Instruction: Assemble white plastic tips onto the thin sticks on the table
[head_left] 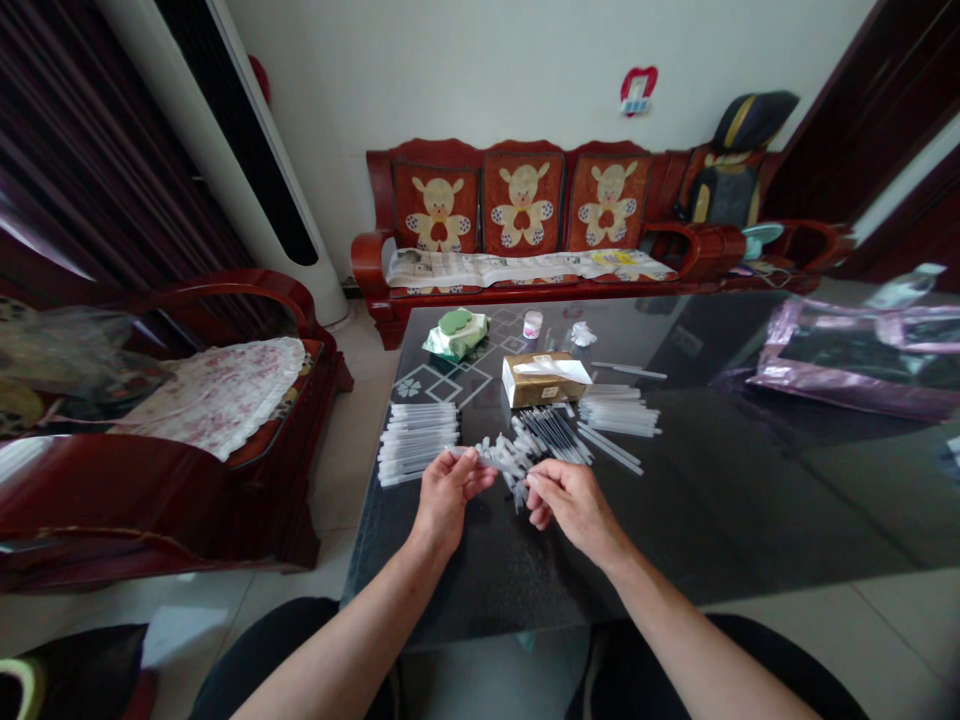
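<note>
Over the near part of the dark table, my left hand (448,492) pinches a translucent white pen barrel (491,461) that points toward my other hand. My right hand (568,500) is closed near the barrel's far end; what sits between its fingertips is too small to make out. Just behind my hands lies a loose heap of small clear plastic pieces (517,490), perhaps pen caps. Dark pen refills (553,432) are piled beside it. Rows of white barrels (418,442) lie to the left, and more white barrels (619,410) lie to the right.
A gold tissue box (546,380) stands behind the refills. Further back are a green wipes pack (456,334), a small pink-and-white jar (532,324) and a crumpled tissue (582,334). A pink-edged clear bag (862,355) lies at right. Red wooden sofas (360,262) flank the table (712,500).
</note>
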